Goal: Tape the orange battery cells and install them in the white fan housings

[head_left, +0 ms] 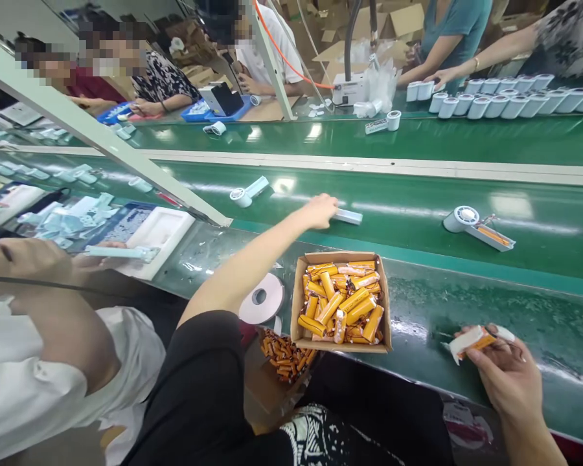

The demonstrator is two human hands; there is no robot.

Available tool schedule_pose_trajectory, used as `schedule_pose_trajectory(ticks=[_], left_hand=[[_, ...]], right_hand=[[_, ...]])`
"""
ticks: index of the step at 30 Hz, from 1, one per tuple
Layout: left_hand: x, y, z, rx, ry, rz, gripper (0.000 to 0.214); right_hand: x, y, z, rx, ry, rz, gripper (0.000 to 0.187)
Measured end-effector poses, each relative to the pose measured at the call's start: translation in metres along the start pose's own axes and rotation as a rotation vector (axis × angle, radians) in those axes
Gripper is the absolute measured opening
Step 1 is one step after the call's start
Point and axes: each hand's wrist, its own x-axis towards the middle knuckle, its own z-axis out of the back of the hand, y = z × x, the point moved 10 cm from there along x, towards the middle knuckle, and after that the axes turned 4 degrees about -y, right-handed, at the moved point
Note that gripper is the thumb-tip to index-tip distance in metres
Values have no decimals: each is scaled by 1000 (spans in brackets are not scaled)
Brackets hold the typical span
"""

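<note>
My left hand reaches out over the green belt, its fingers closed around one end of a pale blue handheld fan. Only the fan's handle shows; the rest is hidden under the hand. At the lower right, my right hand grips an orange cylindrical battery with a white strip at its front end. Between my arms stands a cardboard box filled with similar orange batteries. Farther right on the belt lies another fan, its handle uncovered with something orange inside.
A white tape roll lies left of the box. Below it, a lower carton holds more batteries. A slanted metal post crosses the left side. A neighbour's arm and a white tray are close on my left. Co-workers sit across the belt.
</note>
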Motion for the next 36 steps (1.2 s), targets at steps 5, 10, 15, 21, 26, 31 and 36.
schedule_pose_trajectory(ticks=[5,10,15,21,26,31,36], left_hand=[[21,-94,-17,-1,55,-190,26],[30,-91,-11,-41,98,-218,22],[32,-84,-7,-49,71,-181,29],[34,-92,-7,-53,52,-111,32],[37,-99,-6,-67,53,-71,32],[41,-105,-5,-105,28,-20,38],[47,-106,-7,-151,11,24,40]], right_hand=[[36,69,-45,-65,2,193,49],[100,113,-142,-202,231,384,47],[154,82,-234,-480,435,463,37],[163,53,-264,-788,517,555,23],[152,51,-270,-1053,642,686,13],[155,48,-277,-1276,655,662,24],[140,38,-286,-1481,735,610,40]])
